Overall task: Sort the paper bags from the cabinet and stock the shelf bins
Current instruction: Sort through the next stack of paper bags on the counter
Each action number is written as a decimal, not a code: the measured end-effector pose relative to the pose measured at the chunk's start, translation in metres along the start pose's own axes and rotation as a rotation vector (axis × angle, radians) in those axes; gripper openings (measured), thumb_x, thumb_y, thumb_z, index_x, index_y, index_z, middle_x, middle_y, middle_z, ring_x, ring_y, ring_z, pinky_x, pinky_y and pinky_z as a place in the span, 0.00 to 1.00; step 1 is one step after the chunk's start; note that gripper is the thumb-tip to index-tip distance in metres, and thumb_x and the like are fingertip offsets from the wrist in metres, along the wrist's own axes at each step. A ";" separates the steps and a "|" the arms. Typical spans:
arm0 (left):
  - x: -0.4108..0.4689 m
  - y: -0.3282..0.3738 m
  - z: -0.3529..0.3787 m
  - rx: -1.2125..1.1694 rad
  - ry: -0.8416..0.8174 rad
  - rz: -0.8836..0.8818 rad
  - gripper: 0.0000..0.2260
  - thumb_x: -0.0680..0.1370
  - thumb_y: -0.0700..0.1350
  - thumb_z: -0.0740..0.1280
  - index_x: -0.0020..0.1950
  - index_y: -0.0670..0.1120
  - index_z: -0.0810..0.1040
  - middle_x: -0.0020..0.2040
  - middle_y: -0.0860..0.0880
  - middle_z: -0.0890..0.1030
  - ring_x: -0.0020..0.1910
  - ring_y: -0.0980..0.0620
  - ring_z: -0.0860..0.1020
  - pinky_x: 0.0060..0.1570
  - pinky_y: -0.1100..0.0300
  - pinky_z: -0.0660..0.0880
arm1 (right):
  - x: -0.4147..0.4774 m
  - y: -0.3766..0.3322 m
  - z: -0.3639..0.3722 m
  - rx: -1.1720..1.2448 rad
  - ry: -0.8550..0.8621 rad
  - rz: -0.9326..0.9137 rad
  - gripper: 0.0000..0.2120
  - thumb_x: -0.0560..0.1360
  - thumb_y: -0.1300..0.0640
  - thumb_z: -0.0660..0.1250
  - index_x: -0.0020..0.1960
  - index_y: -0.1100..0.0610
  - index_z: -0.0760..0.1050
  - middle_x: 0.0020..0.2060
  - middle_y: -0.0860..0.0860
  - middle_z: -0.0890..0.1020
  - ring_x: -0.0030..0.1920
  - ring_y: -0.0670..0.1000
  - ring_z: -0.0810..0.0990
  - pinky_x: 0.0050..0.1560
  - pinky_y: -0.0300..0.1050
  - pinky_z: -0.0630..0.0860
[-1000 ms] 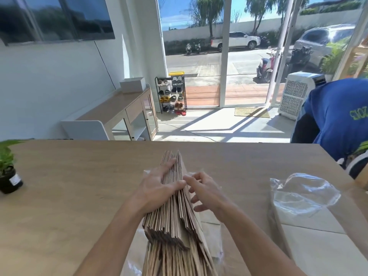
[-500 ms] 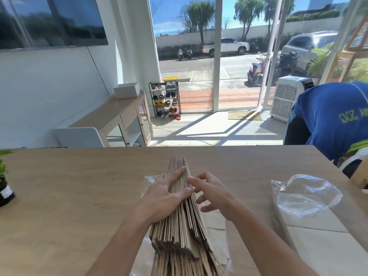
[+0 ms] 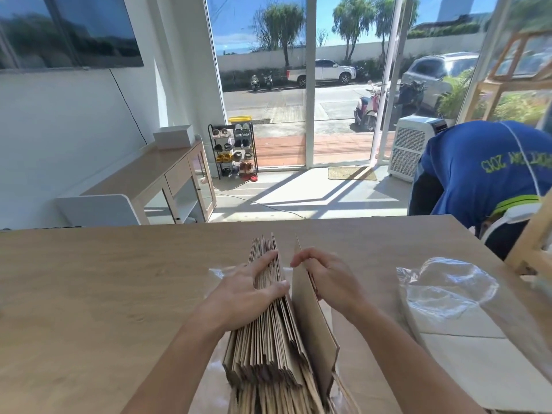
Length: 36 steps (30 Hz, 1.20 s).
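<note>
One bag (image 3: 310, 312) stands off our stack (image 3: 265, 333) on the bench (image 3: 89, 294): right fingers (image 3: 302, 258) pinch it, left fingers (image 3: 265, 260) press flat; we judge sorting barely begun.

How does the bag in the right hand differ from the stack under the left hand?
The single bag leans rightward alone, held by the right hand; the stack is many bags packed together, pressed by the left hand. Both are brown paper, standing on edge.

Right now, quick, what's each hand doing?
Left hand: open, pressing on the stack.
Right hand: pinching one bag.
</note>
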<state>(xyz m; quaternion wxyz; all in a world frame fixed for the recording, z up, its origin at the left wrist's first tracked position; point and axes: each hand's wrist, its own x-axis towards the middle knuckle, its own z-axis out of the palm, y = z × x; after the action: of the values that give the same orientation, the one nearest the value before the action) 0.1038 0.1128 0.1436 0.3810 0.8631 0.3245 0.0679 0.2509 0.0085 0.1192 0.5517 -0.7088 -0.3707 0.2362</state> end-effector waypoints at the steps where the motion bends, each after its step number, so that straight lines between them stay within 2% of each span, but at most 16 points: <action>1: 0.000 0.001 0.001 -0.007 -0.010 -0.001 0.28 0.75 0.61 0.66 0.73 0.69 0.60 0.75 0.52 0.65 0.75 0.52 0.60 0.73 0.55 0.57 | 0.000 0.000 0.000 -0.037 0.024 0.002 0.14 0.77 0.60 0.59 0.40 0.50 0.80 0.30 0.51 0.75 0.30 0.48 0.73 0.30 0.38 0.72; 3: 0.000 0.002 0.004 -0.018 -0.024 0.008 0.27 0.75 0.62 0.65 0.72 0.71 0.59 0.76 0.52 0.63 0.75 0.51 0.59 0.74 0.54 0.56 | -0.001 0.000 0.000 -0.090 0.059 0.004 0.08 0.76 0.55 0.63 0.40 0.52 0.78 0.32 0.48 0.75 0.33 0.45 0.72 0.34 0.35 0.69; 7: 0.004 -0.002 0.005 -0.003 -0.047 0.008 0.27 0.75 0.64 0.64 0.71 0.74 0.57 0.77 0.50 0.62 0.76 0.50 0.59 0.74 0.52 0.56 | 0.000 0.002 0.001 -0.127 0.087 -0.018 0.14 0.72 0.46 0.70 0.39 0.56 0.74 0.27 0.44 0.67 0.26 0.41 0.66 0.29 0.33 0.63; 11: 0.007 -0.006 0.004 -0.012 -0.054 0.025 0.28 0.73 0.65 0.64 0.70 0.74 0.57 0.76 0.51 0.63 0.75 0.51 0.59 0.74 0.52 0.56 | 0.000 0.001 0.002 -0.156 0.085 -0.017 0.13 0.71 0.48 0.72 0.39 0.57 0.73 0.26 0.44 0.66 0.26 0.41 0.64 0.29 0.34 0.63; 14: 0.007 -0.008 0.005 -0.013 -0.042 0.038 0.28 0.73 0.64 0.64 0.71 0.73 0.58 0.72 0.53 0.66 0.73 0.52 0.62 0.72 0.54 0.59 | 0.000 0.002 0.002 -0.143 0.070 -0.012 0.11 0.72 0.50 0.70 0.40 0.56 0.73 0.28 0.46 0.66 0.29 0.44 0.65 0.33 0.39 0.65; 17: 0.005 -0.009 0.003 -0.029 -0.044 0.047 0.28 0.73 0.63 0.65 0.70 0.74 0.59 0.72 0.55 0.66 0.72 0.53 0.64 0.72 0.54 0.60 | -0.001 0.002 0.006 -0.101 0.066 -0.011 0.02 0.74 0.53 0.68 0.44 0.50 0.75 0.31 0.47 0.68 0.32 0.45 0.68 0.38 0.43 0.68; 19: 0.005 -0.009 0.001 -0.033 -0.046 0.047 0.28 0.74 0.62 0.66 0.71 0.73 0.59 0.73 0.54 0.65 0.72 0.53 0.63 0.72 0.53 0.60 | -0.002 0.001 0.009 -0.065 0.060 -0.009 0.08 0.76 0.56 0.65 0.52 0.44 0.76 0.35 0.47 0.72 0.36 0.45 0.72 0.44 0.44 0.72; 21: 0.003 -0.010 0.000 -0.027 -0.046 0.048 0.28 0.74 0.61 0.66 0.71 0.72 0.59 0.73 0.54 0.65 0.72 0.52 0.64 0.71 0.54 0.61 | -0.004 -0.002 0.009 -0.054 0.055 -0.005 0.13 0.77 0.58 0.62 0.55 0.42 0.77 0.39 0.46 0.74 0.41 0.45 0.74 0.46 0.41 0.72; 24: 0.002 -0.012 -0.003 -0.024 -0.039 0.047 0.29 0.73 0.62 0.66 0.71 0.72 0.59 0.73 0.54 0.66 0.70 0.53 0.65 0.71 0.54 0.61 | -0.005 -0.006 0.010 -0.066 0.060 -0.011 0.14 0.77 0.60 0.60 0.48 0.42 0.78 0.42 0.49 0.75 0.44 0.44 0.74 0.43 0.37 0.68; 27: 0.000 -0.011 -0.005 -0.024 -0.043 0.052 0.28 0.74 0.60 0.67 0.72 0.70 0.60 0.71 0.53 0.67 0.67 0.53 0.66 0.67 0.57 0.63 | -0.006 -0.008 0.009 -0.082 0.086 -0.001 0.13 0.77 0.60 0.60 0.45 0.44 0.77 0.47 0.50 0.75 0.46 0.39 0.73 0.42 0.31 0.66; 29: -0.002 -0.010 -0.005 -0.018 -0.047 0.053 0.30 0.73 0.60 0.68 0.72 0.71 0.60 0.70 0.53 0.68 0.66 0.53 0.67 0.66 0.57 0.64 | -0.006 -0.007 0.009 -0.113 0.084 -0.003 0.10 0.77 0.59 0.61 0.44 0.46 0.76 0.50 0.50 0.75 0.46 0.38 0.73 0.41 0.29 0.65; 31: -0.003 -0.008 -0.006 -0.004 -0.066 0.050 0.33 0.71 0.60 0.69 0.72 0.71 0.59 0.68 0.53 0.68 0.63 0.52 0.70 0.65 0.56 0.68 | -0.006 -0.006 0.008 -0.137 0.079 -0.009 0.03 0.77 0.54 0.64 0.44 0.48 0.74 0.50 0.49 0.75 0.45 0.39 0.73 0.43 0.34 0.67; 33: -0.004 -0.006 -0.007 0.005 -0.093 0.048 0.35 0.68 0.61 0.69 0.72 0.72 0.57 0.67 0.53 0.68 0.62 0.52 0.70 0.64 0.55 0.70 | -0.007 -0.005 0.008 -0.164 0.061 -0.015 0.08 0.74 0.48 0.69 0.45 0.49 0.72 0.50 0.48 0.75 0.45 0.41 0.73 0.43 0.38 0.68; 36: -0.004 -0.004 -0.006 0.022 -0.114 0.051 0.38 0.64 0.66 0.68 0.72 0.73 0.56 0.69 0.52 0.66 0.65 0.50 0.68 0.66 0.52 0.69 | -0.007 -0.008 0.008 -0.222 0.036 -0.019 0.14 0.70 0.46 0.72 0.48 0.51 0.71 0.50 0.46 0.74 0.44 0.40 0.72 0.42 0.34 0.68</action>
<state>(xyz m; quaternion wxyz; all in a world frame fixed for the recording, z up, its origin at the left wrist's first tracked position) 0.0965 0.1167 0.1457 0.3874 0.8777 0.2812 0.0246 0.2387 0.0084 0.1244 0.4787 -0.7662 -0.3910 0.1758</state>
